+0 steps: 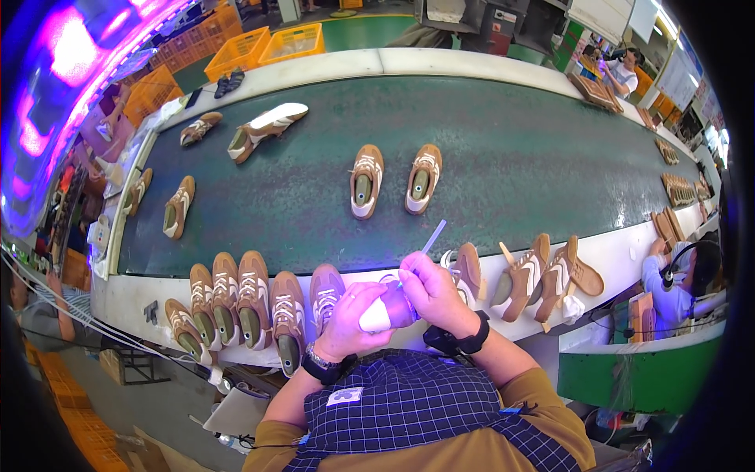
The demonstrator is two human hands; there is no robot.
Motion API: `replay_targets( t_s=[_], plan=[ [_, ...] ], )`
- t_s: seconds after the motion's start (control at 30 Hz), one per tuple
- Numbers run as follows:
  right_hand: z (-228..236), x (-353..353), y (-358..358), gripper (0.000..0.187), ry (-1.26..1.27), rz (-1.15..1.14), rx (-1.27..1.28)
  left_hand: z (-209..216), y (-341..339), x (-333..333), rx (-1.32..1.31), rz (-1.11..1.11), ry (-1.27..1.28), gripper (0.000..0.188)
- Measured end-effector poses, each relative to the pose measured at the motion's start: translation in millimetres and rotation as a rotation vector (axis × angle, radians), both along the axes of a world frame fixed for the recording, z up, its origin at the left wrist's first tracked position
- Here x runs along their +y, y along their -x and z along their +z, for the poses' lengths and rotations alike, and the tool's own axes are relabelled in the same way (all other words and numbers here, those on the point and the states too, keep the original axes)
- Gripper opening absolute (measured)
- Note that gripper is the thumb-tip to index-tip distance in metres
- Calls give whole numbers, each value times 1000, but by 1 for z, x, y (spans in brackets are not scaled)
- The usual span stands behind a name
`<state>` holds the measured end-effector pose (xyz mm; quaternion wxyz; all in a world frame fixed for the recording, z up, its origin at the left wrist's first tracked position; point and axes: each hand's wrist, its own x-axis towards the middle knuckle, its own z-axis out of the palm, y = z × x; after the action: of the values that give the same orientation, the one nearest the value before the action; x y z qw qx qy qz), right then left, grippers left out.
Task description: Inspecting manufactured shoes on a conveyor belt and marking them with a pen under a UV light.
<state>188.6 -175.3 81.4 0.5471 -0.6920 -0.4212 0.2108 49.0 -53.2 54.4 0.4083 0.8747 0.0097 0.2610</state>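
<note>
Close to my apron, my left hand (346, 324) is wrapped round a sneaker (401, 308), whose white heel patch shows and whose toe is hidden. The fingers of my right hand (431, 289) are closed on a thin pale stick (434, 236) that points up and away. Its lower end meets the held sneaker, though my fingers cover the exact contact. Just left of my left hand stands a brown sneaker (325, 293) with white laces, tinted violet by the light. Another brown sneaker (468, 271) stands beyond my right hand, partly covered by it.
Several brown sneakers (253, 295) line the near white ledge at left; more (523, 279) lean at right. A pair (366, 181) stands on the green belt (511, 157), with others at its left end. Orange crates (291, 43) stand beyond. A co-worker (692, 275) sits at right.
</note>
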Motion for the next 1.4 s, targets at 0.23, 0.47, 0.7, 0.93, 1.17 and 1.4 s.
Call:
replay_targets(
  t_s=[0.23, 0.47, 0.7, 0.93, 1.17, 1.4],
  plan=[
    [-2, 1, -1, 12, -25, -24, -3, 0, -3, 2, 9, -3, 31, 60],
    [-7, 4, -3, 11, -14, -39, 38, -1, -5, 5, 9, -13, 33, 61],
    [-12, 5, -5, 9, -79, -56, -14, -2, -7, 6, 9, 8, 57, 61],
    [-13, 5, -6, 8, -139, -49, -51, -3, -11, 10, 7, 28, 66, 61],
    [-13, 9, -5, 8, -164, -63, 9, -1, -13, 11, 12, 38, 55, 62],
    [-11, 12, -6, 10, -94, -74, 16, -2, -13, 12, 2, 35, 46, 61]
  ],
)
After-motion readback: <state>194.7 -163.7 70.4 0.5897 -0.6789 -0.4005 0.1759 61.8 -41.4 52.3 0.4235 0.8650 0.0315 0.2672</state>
